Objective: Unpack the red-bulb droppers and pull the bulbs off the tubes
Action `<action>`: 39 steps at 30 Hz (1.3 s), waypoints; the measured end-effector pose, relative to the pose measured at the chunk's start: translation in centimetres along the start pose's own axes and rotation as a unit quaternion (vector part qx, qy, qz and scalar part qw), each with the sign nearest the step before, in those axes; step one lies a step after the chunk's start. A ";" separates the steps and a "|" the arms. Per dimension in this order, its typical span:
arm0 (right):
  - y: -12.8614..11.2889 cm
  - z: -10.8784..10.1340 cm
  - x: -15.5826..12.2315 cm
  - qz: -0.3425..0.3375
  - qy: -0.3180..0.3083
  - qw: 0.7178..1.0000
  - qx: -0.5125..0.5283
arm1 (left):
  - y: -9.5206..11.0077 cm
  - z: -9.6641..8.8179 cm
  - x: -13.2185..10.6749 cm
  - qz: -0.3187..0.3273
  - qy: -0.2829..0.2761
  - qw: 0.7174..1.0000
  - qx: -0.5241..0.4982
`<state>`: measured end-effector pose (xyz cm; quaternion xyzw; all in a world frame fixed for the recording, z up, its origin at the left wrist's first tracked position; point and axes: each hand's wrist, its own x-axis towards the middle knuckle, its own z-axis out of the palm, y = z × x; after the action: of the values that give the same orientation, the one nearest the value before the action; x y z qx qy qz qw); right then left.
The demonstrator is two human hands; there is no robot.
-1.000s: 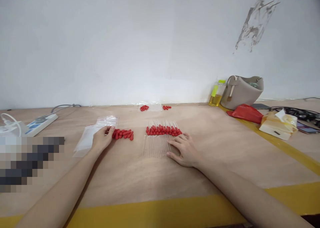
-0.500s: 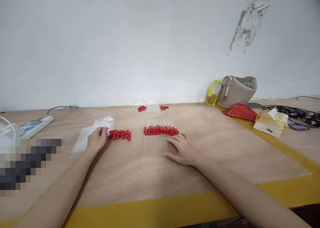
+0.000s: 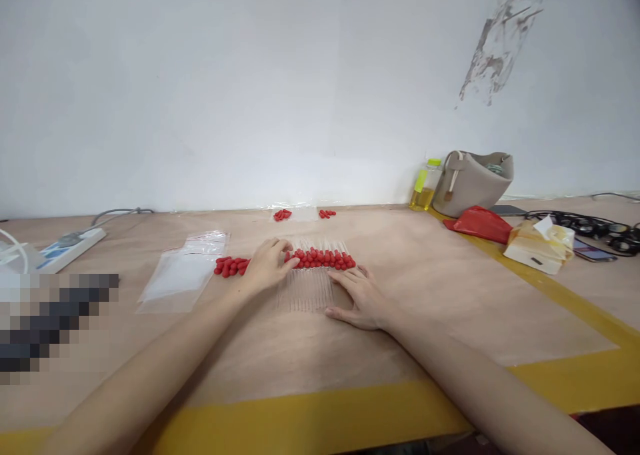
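Red peanut-shaped pieces [image 3: 323, 258] lie side by side in a row across thin clear strands [image 3: 306, 292] on the brown table covering. My left hand [image 3: 267, 267] is at the left end of this row. Its thumb and bent index finger are apart around the row's end piece, and the other fingers are partly hidden. My right hand [image 3: 364, 300] rests open at the row's right end, fingers spread over the strands' edge. A loose pile of similar red pieces [image 3: 230, 266] is partly covered by my left hand. Left of it lie clear zip bags [image 3: 175, 278].
Two small groups of red pieces [image 3: 283, 215] lie on clear plastic [image 3: 304, 214] by the wall. A power strip [image 3: 75, 248] is at left. At right stand a bottle [image 3: 425, 187], a grey bag [image 3: 473, 185], a red pouch [image 3: 481, 225], a paper packet [image 3: 540, 245] and a phone [image 3: 595, 250].
My left hand has moved right, from the zip bags and the loose red pile to the left end of the row. My right hand has stayed in place.
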<state>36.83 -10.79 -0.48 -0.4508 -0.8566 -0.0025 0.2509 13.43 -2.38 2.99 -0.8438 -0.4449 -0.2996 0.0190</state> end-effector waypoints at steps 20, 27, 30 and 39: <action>0.2 -0.3 0.1 0.023 -0.021 0.999 0.015 | 0.9 1.5 0.3 -0.212 0.113 0.968 -0.070; 0.3 0.0 0.0 0.028 -0.006 0.999 0.034 | -0.4 -1.2 -4.7 -0.256 0.090 0.926 -0.262; 0.3 0.0 0.0 0.054 0.063 0.996 0.041 | -0.3 -1.3 -6.5 -0.215 0.098 0.934 -0.268; -0.8 0.5 0.1 -0.045 0.157 0.987 -0.012 | 2.2 0.2 -8.7 -0.004 0.051 0.979 -0.198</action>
<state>35.96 -11.08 -0.75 -0.4084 -0.8262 -0.0950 0.3762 11.50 -10.13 -1.18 -0.8125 -0.3784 -0.4249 -0.1271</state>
